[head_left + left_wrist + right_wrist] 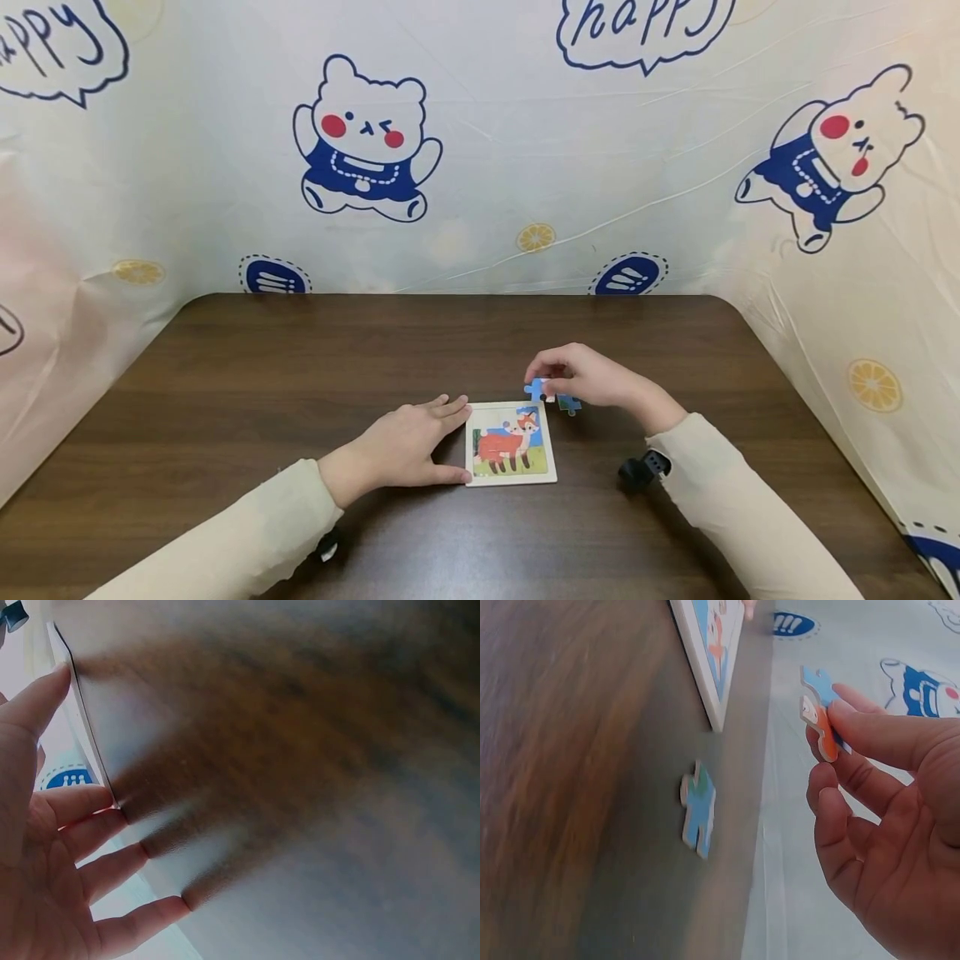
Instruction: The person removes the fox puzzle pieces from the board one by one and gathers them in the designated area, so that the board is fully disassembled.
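Observation:
A white-framed jigsaw puzzle [512, 443] with a fox picture lies flat on the table. My left hand [408, 442] rests at its left edge, fingers spread, with thumb and fingertips touching the frame. In the left wrist view the fingers [112, 866] are nearly straight on the tabletop. Just beyond the frame's top right corner, my right hand [592, 377] pinches a puzzle piece [819, 712] between thumb and fingers. The held piece is blue with orange and white parts. Below it, a second puzzle piece [698, 810], blue and green, lies on the table beside the frame.
The dark brown wooden table [360, 350] has rounded far corners. Behind it and at both sides hangs a pale curtain [495, 150] printed with bears and orange slices. A black device [641, 471] sits at the right wrist.

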Action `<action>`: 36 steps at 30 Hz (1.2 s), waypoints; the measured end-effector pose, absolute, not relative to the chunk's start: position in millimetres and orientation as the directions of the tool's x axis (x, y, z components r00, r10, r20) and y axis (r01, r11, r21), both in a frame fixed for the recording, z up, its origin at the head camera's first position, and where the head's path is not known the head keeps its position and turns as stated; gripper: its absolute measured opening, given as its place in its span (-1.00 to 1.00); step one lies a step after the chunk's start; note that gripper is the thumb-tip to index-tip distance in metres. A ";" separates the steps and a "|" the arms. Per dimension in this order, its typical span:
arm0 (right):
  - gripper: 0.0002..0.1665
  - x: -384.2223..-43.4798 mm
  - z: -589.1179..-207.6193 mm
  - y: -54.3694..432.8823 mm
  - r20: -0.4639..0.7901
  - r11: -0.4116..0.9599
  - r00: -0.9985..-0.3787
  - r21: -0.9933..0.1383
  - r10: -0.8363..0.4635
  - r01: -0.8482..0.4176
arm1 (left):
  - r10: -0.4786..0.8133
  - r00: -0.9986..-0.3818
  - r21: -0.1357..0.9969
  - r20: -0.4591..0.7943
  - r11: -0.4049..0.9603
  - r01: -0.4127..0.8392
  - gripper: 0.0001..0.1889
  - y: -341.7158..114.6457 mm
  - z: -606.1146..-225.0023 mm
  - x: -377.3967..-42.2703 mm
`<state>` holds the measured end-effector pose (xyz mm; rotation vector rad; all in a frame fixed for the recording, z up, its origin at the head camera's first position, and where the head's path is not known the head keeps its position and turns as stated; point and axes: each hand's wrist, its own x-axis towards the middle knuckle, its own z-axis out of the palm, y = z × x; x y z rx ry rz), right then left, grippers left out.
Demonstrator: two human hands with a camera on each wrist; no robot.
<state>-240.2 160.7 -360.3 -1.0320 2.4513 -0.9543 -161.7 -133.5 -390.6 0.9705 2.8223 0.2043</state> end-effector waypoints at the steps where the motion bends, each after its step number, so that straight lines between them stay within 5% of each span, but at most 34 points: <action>1: -0.79 -240.3 -359.9 163.5 -0.026 0.519 -0.692 -0.683 -0.721 -0.515 | 0.617 -0.780 0.174 -0.102 0.783 0.597 -0.05 -133.4 -390.8 -161.7; 36: -0.78 -244.1 -381.3 238.1 -0.061 0.611 -0.759 -0.635 -0.649 -0.472 | 0.609 -0.785 0.177 -0.114 0.790 0.587 -0.04 -133.2 -391.2 -161.6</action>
